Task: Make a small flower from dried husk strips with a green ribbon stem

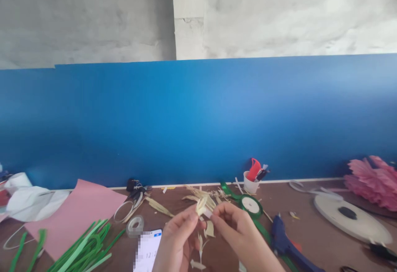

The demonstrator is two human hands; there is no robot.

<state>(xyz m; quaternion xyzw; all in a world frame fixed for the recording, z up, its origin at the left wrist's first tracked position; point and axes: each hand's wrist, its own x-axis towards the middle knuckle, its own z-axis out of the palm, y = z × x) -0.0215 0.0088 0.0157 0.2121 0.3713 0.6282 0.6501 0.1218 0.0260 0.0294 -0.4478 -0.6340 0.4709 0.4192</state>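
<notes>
Both my hands meet low in the middle of the view, pinching a small pale straw-coloured leaf piece (203, 206) between their fingertips. My left hand (176, 241) grips it from the left with thumb and forefinger closed. My right hand (237, 230) pinches its white end from the right. Loose pale leaf scraps (204, 234) hang and lie just below the hands. A heap of similar dried strips (201, 193) lies on the brown table (319, 239) behind them.
Green strips (83, 247) and a pink sheet (77, 212) lie left, with tape rolls (135, 225) and a phone (148, 250) near my left hand. A green ribbon spool (250, 205), white cup of tools (252, 181), blue glue gun (283, 241), white disc (350, 218) and pink paper flower (374, 181) stand right. A blue board (198, 119) backs the table.
</notes>
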